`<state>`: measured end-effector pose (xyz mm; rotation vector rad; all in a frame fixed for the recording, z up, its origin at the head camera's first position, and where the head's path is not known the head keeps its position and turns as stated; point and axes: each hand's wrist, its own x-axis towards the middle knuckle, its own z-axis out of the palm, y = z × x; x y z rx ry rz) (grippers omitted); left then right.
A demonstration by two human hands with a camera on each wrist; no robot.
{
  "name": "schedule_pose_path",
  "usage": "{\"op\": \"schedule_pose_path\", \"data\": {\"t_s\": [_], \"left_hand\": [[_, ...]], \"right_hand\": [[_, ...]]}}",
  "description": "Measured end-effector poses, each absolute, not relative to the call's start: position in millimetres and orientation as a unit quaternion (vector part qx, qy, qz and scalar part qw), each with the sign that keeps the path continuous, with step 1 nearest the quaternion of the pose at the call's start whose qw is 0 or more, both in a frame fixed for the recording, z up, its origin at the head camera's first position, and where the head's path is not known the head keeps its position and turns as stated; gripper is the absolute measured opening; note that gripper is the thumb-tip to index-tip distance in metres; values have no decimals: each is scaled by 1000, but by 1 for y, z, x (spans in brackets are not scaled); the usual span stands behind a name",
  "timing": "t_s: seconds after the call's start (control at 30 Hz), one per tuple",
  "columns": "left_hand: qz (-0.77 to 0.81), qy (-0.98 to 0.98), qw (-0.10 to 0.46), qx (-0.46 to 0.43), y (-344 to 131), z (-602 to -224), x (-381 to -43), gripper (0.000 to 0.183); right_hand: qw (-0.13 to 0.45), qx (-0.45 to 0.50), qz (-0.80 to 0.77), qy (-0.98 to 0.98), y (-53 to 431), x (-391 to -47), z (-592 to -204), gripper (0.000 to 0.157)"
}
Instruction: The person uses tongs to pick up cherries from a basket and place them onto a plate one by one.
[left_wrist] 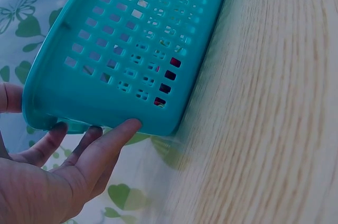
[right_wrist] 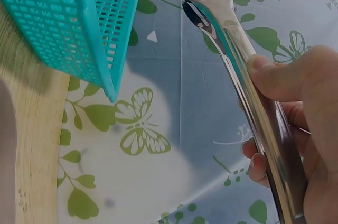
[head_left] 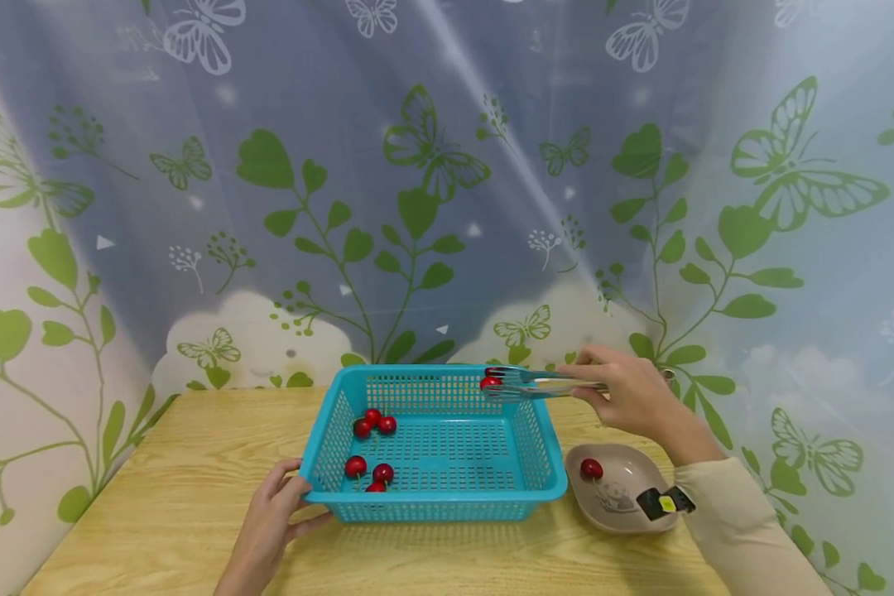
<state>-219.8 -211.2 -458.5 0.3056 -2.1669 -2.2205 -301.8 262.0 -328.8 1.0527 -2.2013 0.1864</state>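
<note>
My right hand point(head_left: 633, 393) grips metal tongs point(right_wrist: 248, 84) with fork-like ends. Red cherry point(head_left: 489, 383) shows between the tongs' tips, above the back right part of a blue plastic basket point(head_left: 432, 497); whether it is one or two cherries I cannot tell. My left hand point(head_left: 271, 517) holds the basket's front left corner, its thumb point(left_wrist: 119, 134) against the perforated wall. Inside the basket, several cherries point(head_left: 362, 428) with stems lie in two groups on the left side. A beige dish point(head_left: 626, 523) to the basket's right holds one cherry point(head_left: 591, 469).
The basket and dish stand on a light wood-grain table point(head_left: 194, 463). Behind the table hangs a blue and white curtain point(head_left: 447, 248) printed with green leaves and butterflies. A black strap with a yellow mark point(head_left: 666, 502) sits by the right sleeve, over the dish.
</note>
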Motion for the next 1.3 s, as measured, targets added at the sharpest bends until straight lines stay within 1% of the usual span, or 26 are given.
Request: {"op": "schedule_pose_path", "data": {"t_s": [0.37,0.57,0.93,1.3], "left_hand": [[-712,-694,12,103,-211,-459,-221,43],[-712,-694,8,110,-211,-459,-221,45],[-713,-694,11,103,-211,-457,-220,46],[-713,-694,12,98,-211,-457,-220,45]], "right_hand": [[335,389,61,-856,277,-295,-329,39],[334,387,67,-857,281,-294,-331,38],[338,397,69,-851,284,-294,-330,39],[334,380,63,-860,293,-289,-329,39]]}}
